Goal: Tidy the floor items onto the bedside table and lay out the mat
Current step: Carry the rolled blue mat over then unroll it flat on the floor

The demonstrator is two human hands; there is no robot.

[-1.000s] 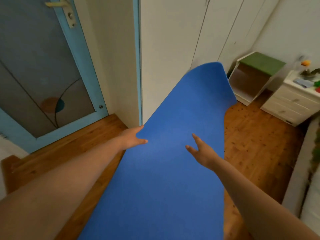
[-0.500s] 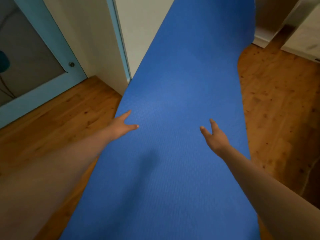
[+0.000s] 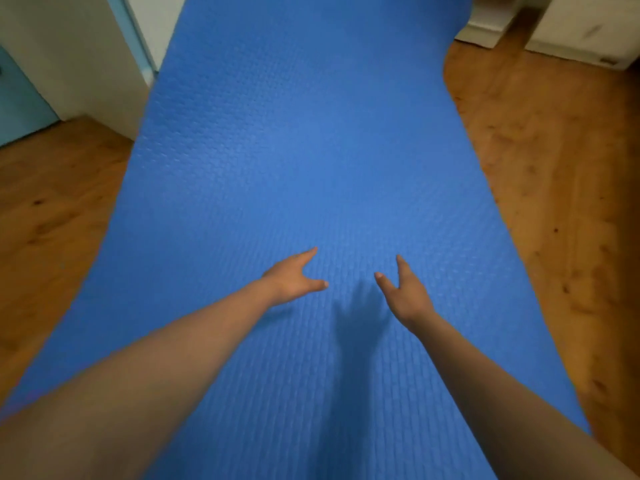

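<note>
Both hands have drawn together mid-mat: left hand (image 3: 294, 277) and right hand (image 3: 403, 292), fingers spread, over the blue foam mat (image 3: 311, 133) unrolled on the wooden floor (image 3: 554, 168); likely light, pliable, best gripped by its edges.

One blue mat (image 3: 311, 150), two bare hands, left (image 3: 294, 277) and right (image 3: 405, 296), two white cabinets (image 3: 585, 32).

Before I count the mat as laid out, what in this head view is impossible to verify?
- Blue mat: far and near ends cut off by frame edges.
- Left hand, right hand: contact with the mat unclear.
- White furniture: only its base shows, top cut off, so tidied items are unseen.
</note>
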